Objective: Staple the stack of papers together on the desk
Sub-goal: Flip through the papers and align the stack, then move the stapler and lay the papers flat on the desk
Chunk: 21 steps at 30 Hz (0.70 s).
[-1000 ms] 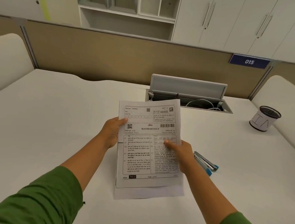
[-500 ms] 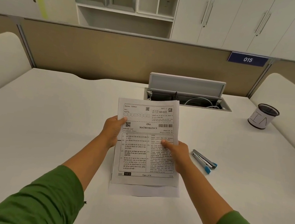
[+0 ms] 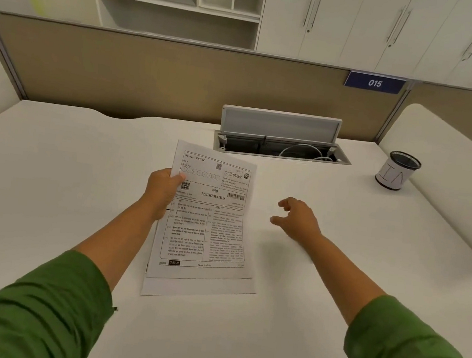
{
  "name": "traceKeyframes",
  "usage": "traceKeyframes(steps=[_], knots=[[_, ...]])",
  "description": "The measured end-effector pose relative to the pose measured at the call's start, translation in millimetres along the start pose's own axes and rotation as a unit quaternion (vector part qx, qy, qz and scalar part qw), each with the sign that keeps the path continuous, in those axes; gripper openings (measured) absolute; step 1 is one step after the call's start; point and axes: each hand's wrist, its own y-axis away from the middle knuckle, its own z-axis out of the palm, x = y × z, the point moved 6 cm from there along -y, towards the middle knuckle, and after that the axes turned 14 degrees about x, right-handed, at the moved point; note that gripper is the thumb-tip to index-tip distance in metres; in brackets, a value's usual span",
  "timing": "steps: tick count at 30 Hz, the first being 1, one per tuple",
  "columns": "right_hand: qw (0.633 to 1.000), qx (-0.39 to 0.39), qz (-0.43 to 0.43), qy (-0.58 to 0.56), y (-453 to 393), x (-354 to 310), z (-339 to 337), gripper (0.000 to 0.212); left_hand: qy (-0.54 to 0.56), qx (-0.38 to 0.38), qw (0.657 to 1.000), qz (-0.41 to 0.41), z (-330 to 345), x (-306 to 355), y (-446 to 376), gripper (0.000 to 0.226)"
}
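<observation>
At the left edge of the printed sheets, the left hand's (image 3: 159,191) fingers (image 3: 177,176) were clamped on the stack of papers (image 3: 209,220), thumb on top beside the row of roll-number circles, the other fingers hidden beneath. The stack hung tilted above the white counter (image 3: 49,185), its top edge toward the far side; the front page carried the heading MATHEMATICS, and a plain sheet behind it stuck out past its lower edge. Just to the right, apart from the papers, the right hand (image 3: 298,220) hovered over the counter with its fingers (image 3: 283,204) loosely curled and spread, gripping nothing. Both forearms ran back into green sleeves (image 3: 34,311). No stapler showed anywhere in the view. Beyond the papers an open cable hatch (image 3: 279,151) was sunk in the counter, its grey lid standing upright and a pale cable coiled inside. Well off to the right stood a mesh pen cup (image 3: 395,174) wrapped in white paper. A blue tag reading 015 (image 3: 374,82) sat on the beige partition.
</observation>
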Motion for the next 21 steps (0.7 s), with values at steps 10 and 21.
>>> traceKeyframes(steps=[10, 21], knots=[[0.940, -0.187, 0.007, 0.284, 7.2, 63.3, -19.5, 0.057, -0.037, -0.015, 0.998, 0.041, 16.6, 3.5, 8.1, 0.021], [0.996, 0.023, -0.065, -0.061, 13.1, 27.9, -43.8, 0.051, -0.047, -0.021, 0.997, 0.054, 22.2, 4.5, 11.0, 0.015]])
